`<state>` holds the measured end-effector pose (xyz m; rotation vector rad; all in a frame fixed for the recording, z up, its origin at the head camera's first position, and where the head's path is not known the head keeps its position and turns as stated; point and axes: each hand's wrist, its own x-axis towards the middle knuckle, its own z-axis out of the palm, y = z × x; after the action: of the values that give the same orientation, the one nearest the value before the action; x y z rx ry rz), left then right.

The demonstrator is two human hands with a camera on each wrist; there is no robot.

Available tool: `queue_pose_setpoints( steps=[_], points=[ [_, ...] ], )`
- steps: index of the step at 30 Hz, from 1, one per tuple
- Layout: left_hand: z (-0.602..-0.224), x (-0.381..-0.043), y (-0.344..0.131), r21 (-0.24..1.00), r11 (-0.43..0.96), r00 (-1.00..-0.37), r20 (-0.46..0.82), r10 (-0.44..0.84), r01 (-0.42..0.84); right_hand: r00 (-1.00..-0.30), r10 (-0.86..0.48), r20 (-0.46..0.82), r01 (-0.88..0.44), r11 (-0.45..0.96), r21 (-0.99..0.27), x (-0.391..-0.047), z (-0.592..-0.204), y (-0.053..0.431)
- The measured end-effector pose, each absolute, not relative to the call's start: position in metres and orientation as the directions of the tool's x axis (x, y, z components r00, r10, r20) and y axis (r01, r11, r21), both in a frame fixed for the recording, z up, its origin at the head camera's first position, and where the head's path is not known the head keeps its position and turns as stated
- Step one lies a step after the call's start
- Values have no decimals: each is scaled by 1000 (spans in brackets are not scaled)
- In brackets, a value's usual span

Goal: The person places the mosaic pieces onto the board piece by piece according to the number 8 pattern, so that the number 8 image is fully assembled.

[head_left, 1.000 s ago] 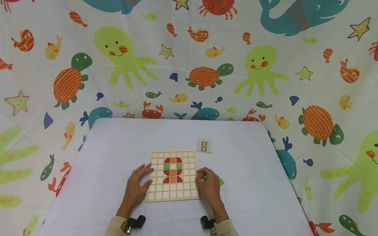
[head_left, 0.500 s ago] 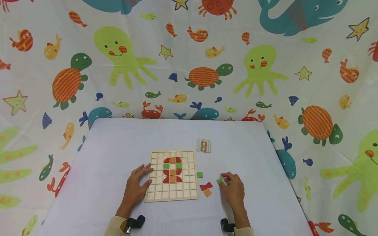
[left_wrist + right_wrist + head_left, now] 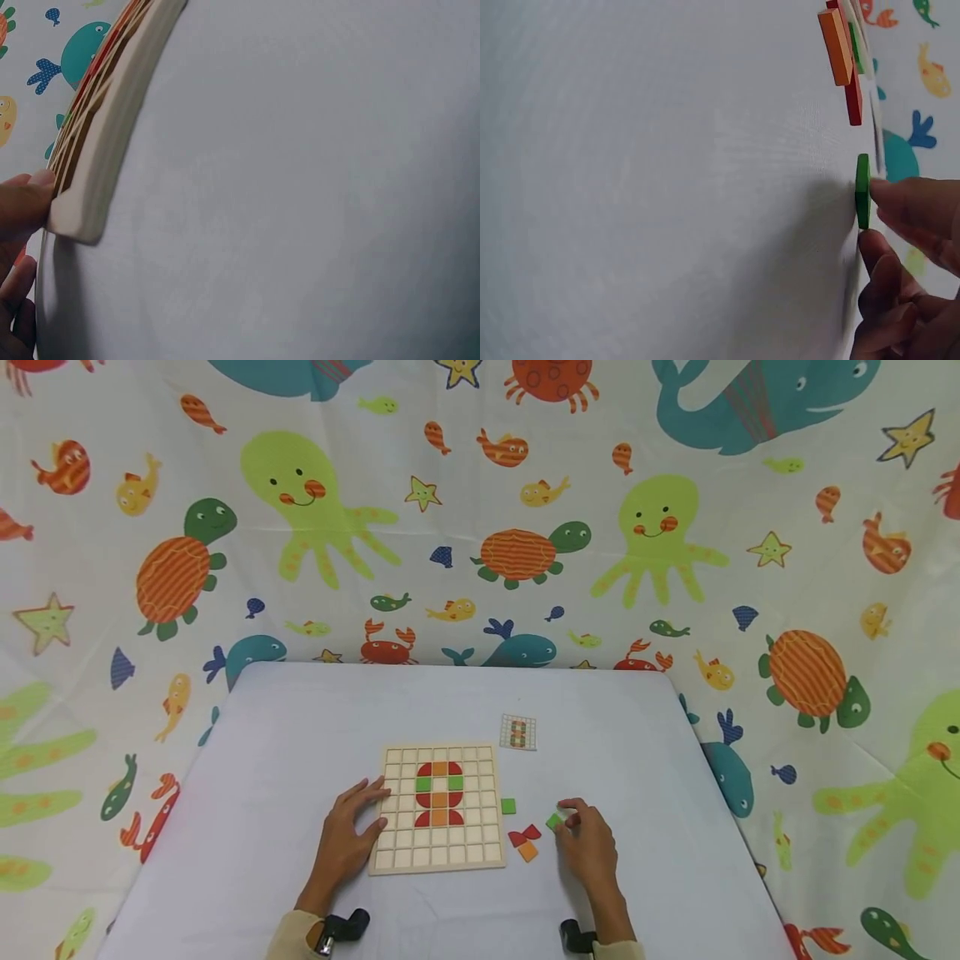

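Observation:
A wooden grid board [image 3: 438, 858] lies on the table with red, orange and green pieces set in its middle squares. My left hand [image 3: 347, 839] rests at its left side, thumb and fingertips spread along the rim. Right of the board, my right hand [image 3: 590, 847] pinches a green square tile [image 3: 863, 191] between thumb and finger, low over the cloth. Another green tile [image 3: 508, 806] lies right against the board's right edge. Between board and right hand are an orange square tile [image 3: 528, 851] and two red curved pieces [image 3: 532, 832].
Behind the board's right corner lies a small card [image 3: 518, 732] printed with a coloured grid pattern. A white cloth [image 3: 337, 710] covers the table. A curtain [image 3: 450, 568] with sea animals hangs behind and beside it.
My right hand has moved right, from the green tile at the board's edge to the other green tile, which has shifted slightly left. The left hand stays on the board.

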<state>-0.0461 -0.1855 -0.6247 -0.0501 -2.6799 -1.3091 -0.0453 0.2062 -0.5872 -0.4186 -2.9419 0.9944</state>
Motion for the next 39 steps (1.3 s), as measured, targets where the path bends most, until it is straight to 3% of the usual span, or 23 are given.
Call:
queue_pose_setpoints(
  steps=[7,17,24,39],
  points=[
    [-627,-47,-186,782,616,-988,152,-39,96,-975,209,-72,212,791,-574,-46,-586,203],
    [-625,-46,-185,786,610,-988,151,-41,95,-982,179,-65,178,743,-645,-42,-586,191],
    [-624,-46,-185,789,607,-988,151,-38,97,-983,181,10,119,688,-716,-37,-585,159],
    [-625,-46,-186,775,624,-987,159,-33,104,-998,-54,-17,-16,560,-829,-25,-591,67]
  ],
)
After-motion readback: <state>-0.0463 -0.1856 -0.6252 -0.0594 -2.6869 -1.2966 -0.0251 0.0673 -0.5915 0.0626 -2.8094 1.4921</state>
